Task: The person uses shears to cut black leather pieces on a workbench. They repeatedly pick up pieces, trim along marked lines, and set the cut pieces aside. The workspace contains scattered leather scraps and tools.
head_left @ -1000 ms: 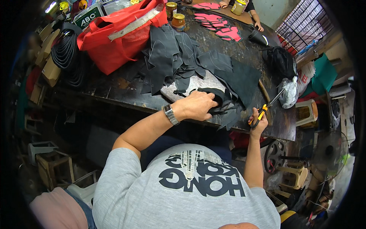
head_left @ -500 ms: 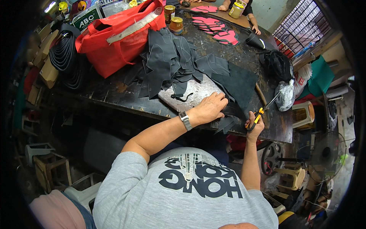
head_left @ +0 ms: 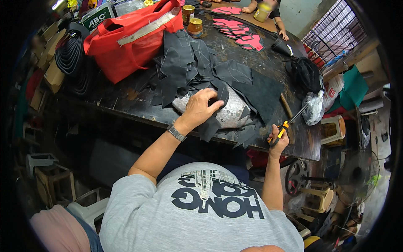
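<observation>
My left hand is at the left part of a pale, marbled slab near the table's front edge. Its fingers are curled on a black leather piece, part of which hangs over the edge. My right hand grips scissors with yellow and black handles, the blades pointing up and away to the right. Behind the slab lies a pile of cut black leather pieces with pale outlines. A larger dark leather sheet spreads to the slab's right, and thin black scraps lie along its front.
A red bag stands left of the pile, with jars behind it. Pink cut pieces lie farther back, near another person's hand. A wooden handle, a clear plastic bag and a black bag are at right.
My left hand has moved left across the slab with the black leather piece, uncovering the slab's right part. My right hand with the scissors has barely shifted.
</observation>
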`<state>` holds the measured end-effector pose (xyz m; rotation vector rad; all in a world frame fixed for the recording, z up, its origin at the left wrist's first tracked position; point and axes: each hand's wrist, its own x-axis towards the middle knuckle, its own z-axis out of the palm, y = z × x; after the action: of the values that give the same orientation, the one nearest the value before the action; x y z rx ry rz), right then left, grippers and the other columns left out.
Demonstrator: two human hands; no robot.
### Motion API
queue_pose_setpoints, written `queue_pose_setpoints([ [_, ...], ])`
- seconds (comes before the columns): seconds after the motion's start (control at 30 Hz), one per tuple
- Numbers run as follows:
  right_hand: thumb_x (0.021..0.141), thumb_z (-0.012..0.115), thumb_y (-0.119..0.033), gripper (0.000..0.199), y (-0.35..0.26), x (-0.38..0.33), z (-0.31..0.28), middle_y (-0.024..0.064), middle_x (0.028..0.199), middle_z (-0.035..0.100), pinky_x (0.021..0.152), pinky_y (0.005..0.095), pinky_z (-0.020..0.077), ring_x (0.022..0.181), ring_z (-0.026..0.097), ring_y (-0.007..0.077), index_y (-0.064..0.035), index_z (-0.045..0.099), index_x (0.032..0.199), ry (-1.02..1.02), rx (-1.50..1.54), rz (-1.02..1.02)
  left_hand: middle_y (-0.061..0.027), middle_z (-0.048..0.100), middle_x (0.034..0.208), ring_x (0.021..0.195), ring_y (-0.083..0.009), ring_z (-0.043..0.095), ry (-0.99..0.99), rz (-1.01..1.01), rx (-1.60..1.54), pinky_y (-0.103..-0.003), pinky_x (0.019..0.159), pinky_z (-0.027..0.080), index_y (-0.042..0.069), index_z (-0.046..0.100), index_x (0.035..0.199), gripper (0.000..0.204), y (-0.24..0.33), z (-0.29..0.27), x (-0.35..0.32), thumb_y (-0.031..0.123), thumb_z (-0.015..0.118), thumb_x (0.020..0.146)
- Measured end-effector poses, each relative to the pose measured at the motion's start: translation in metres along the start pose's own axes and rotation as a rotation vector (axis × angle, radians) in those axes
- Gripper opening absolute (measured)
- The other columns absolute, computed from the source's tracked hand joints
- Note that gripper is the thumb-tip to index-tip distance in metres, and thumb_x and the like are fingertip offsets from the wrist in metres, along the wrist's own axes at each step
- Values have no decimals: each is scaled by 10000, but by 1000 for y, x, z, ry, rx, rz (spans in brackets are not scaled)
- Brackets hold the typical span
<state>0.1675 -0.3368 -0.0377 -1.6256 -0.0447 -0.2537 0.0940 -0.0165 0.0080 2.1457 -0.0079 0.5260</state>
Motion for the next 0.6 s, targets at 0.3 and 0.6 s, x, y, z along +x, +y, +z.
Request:
queue_pose_setpoints([
  [0.3, 871, 762, -208, 215, -4, -1, 2, -23, 603, 553, 440, 188, 416, 480, 524, 50, -46, 626, 833, 10, 9, 11, -231, 487, 1402, 1371, -381, 389, -200, 268, 196, -519, 1145, 255, -25, 586, 1010, 286, 5, 39, -17, 232, 643, 898],
  [0.6, 865, 767, -192, 207, 1, 1, 0, -18, 658, 577, 451, 198, 449, 513, 541, 51, -27, 642, 860, 2, 17, 4, -206, 488, 1401, 1367, -370, 396, -301, 433, -8, -493, 1119, 295, 32, 628, 911, 237, 25, 72, -13, 247, 708, 855],
])
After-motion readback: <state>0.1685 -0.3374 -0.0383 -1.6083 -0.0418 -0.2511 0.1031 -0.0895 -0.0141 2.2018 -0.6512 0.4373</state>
